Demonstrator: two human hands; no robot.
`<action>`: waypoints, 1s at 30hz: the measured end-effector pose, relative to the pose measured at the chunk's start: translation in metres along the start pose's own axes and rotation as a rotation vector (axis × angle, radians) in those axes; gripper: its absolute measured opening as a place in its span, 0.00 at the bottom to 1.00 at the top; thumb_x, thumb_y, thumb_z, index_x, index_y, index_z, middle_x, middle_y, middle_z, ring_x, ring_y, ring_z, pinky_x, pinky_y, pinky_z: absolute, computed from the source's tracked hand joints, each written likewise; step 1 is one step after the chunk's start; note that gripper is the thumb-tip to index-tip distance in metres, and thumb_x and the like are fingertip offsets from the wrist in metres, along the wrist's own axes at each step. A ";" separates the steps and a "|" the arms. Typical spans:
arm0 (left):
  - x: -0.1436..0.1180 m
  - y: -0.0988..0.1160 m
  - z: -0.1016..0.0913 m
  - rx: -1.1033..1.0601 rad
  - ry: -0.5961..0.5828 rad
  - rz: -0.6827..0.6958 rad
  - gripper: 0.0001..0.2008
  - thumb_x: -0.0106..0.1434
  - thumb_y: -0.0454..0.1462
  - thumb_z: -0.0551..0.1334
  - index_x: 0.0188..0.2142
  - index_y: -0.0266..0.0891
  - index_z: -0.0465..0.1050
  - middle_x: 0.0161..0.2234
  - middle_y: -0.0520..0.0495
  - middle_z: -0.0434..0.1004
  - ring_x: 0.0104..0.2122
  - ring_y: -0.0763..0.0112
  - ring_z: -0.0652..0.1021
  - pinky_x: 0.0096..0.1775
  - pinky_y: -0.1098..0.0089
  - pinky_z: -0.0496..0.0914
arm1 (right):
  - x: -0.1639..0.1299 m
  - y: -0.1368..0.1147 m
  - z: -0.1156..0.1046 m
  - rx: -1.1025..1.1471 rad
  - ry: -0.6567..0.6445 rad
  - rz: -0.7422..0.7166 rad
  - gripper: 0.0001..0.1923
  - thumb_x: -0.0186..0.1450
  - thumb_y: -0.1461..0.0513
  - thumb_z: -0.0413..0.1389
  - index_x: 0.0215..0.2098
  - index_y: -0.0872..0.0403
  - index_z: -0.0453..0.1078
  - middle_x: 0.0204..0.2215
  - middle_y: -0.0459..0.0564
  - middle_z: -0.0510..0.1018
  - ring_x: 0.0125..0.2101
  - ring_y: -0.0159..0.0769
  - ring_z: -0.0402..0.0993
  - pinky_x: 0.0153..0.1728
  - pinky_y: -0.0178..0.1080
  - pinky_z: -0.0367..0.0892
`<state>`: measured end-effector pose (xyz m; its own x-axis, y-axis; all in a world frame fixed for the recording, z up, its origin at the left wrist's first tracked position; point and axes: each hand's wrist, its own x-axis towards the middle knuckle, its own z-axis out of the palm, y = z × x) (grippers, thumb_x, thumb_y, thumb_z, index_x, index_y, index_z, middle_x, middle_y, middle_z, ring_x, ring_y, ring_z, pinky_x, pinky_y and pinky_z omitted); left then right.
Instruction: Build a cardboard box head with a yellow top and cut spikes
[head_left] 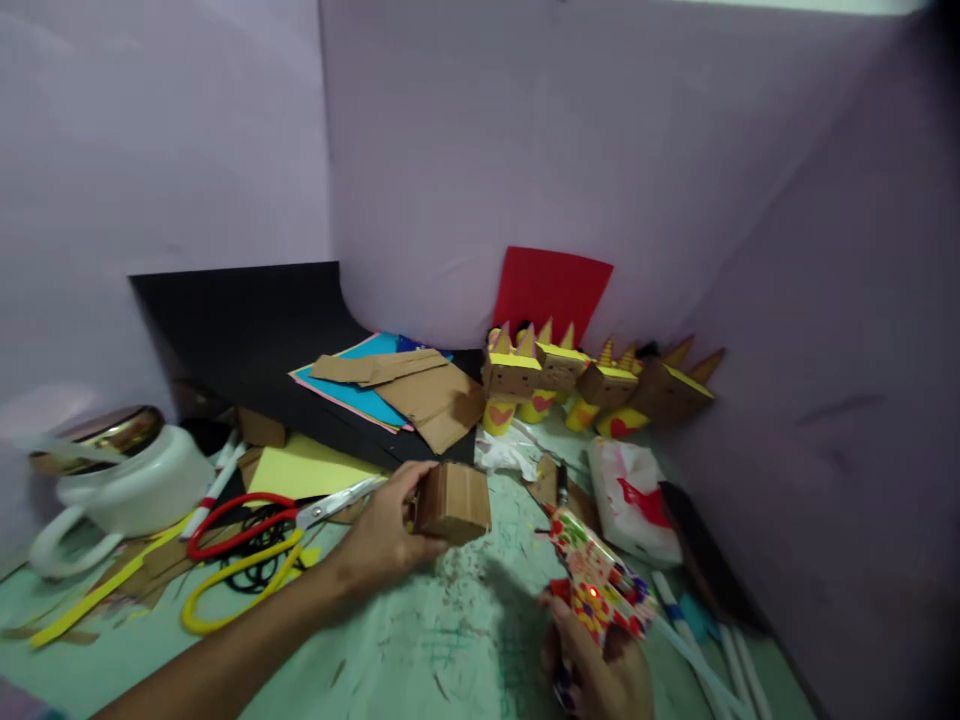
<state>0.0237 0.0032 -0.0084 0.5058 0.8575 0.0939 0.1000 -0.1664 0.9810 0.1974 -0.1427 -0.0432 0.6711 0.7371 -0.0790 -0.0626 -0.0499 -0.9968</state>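
Note:
My left hand (390,535) is closed around a small brown cardboard box (459,503), with thumb and fingers on its left side. My right hand (596,665) grips a flower-patterned glue gun (592,580) whose small red light is lit. The gun's nozzle points up and left, apart from the box. Beside my left forearm lie scissors (300,520) with one red and one yellow handle loop. Some black cord (259,555) is tangled under them.
Several cardboard figures (514,380) with paper horns stand at the back right, before a red sheet (551,290). Cardboard pieces (431,395) lie on black paper (247,340). A white mug (146,480) stands left. A white packet (634,495) and white sticks (739,665) lie right.

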 end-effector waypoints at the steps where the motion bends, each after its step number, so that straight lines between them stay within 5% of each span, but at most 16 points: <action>1: -0.005 -0.002 0.007 -0.038 -0.053 -0.039 0.36 0.41 0.31 0.68 0.52 0.36 0.62 0.52 0.38 0.69 0.51 0.56 0.72 0.50 0.61 0.69 | -0.001 -0.001 0.000 0.001 -0.004 0.006 0.19 0.55 0.49 0.60 0.31 0.57 0.74 0.10 0.43 0.67 0.10 0.32 0.62 0.11 0.33 0.56; 6: -0.013 -0.012 0.023 -0.083 -0.211 -0.102 0.39 0.45 0.29 0.65 0.57 0.41 0.54 0.55 0.38 0.65 0.54 0.57 0.70 0.53 0.58 0.65 | -0.005 -0.008 -0.006 -0.062 -0.071 -0.034 0.24 0.56 0.49 0.59 0.42 0.58 0.75 0.13 0.46 0.71 0.14 0.34 0.65 0.14 0.34 0.59; 15: -0.014 -0.028 0.022 0.350 -0.131 0.144 0.31 0.53 0.30 0.64 0.55 0.42 0.57 0.56 0.40 0.63 0.55 0.58 0.67 0.55 0.58 0.64 | -0.010 -0.009 -0.010 -0.108 -0.079 -0.086 0.22 0.55 0.48 0.60 0.38 0.55 0.78 0.27 0.54 0.80 0.34 0.48 0.75 0.33 0.42 0.71; 23: -0.017 -0.036 0.021 0.495 -0.034 0.281 0.31 0.54 0.27 0.58 0.56 0.47 0.55 0.56 0.43 0.62 0.56 0.57 0.65 0.56 0.56 0.63 | -0.015 -0.003 -0.006 -0.017 -0.095 0.029 0.21 0.54 0.45 0.59 0.33 0.53 0.78 0.19 0.50 0.75 0.29 0.47 0.75 0.29 0.42 0.71; 30: -0.019 -0.043 0.018 0.614 0.033 0.347 0.33 0.53 0.25 0.55 0.57 0.47 0.53 0.55 0.41 0.63 0.55 0.55 0.67 0.54 0.55 0.66 | -0.013 -0.013 0.001 0.061 -0.065 -0.007 0.24 0.52 0.42 0.58 0.30 0.53 0.77 0.16 0.50 0.72 0.24 0.44 0.72 0.28 0.41 0.70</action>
<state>0.0250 -0.0152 -0.0555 0.5711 0.7178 0.3983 0.4081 -0.6693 0.6209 0.1892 -0.1511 -0.0292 0.6224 0.7797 -0.0688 -0.1037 -0.0049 -0.9946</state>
